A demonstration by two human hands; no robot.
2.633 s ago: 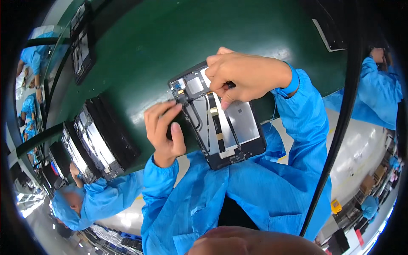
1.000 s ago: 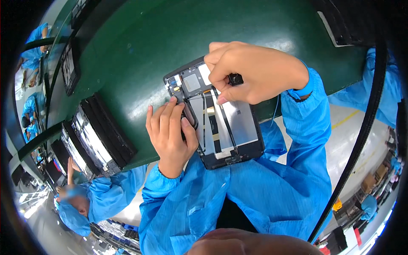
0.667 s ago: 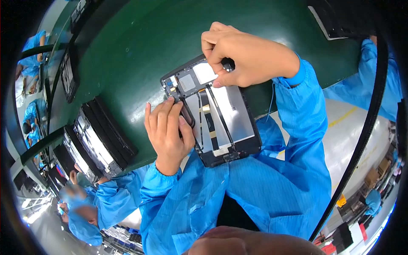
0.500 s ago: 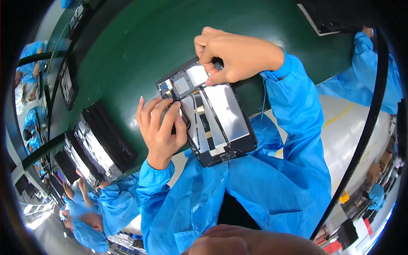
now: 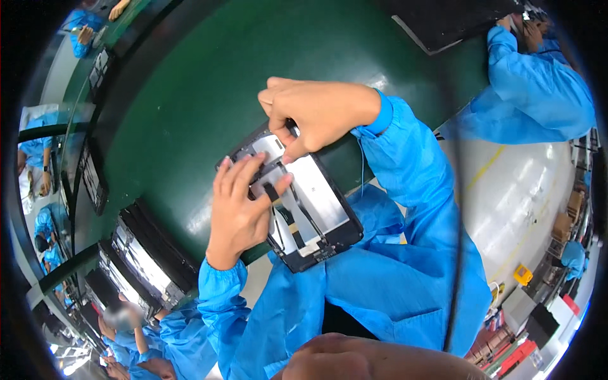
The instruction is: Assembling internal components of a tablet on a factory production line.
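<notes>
An opened tablet with a black frame and silver inner plates lies tilted at the green table's near edge, over my lap. My left hand reaches over its left side. The fingers rest on the upper inner part, and the thumb lies across a dark ribbon cable running down the middle. My right hand bends over the upper end from the far side. Its thumb and forefinger are pinched close to the silver plate; whatever sits between them is too small to make out.
Several opened tablets stand in a row on the left. Another dark panel leans farther back. At the far right lies a black sheet, near a co-worker in blue. Other people in blue work at the lower left.
My left hand has moved from the tablet's left edge onto its inner face, the thumb now over the ribbon cable. My right hand remains pinched at the upper end. The whole view has shifted.
</notes>
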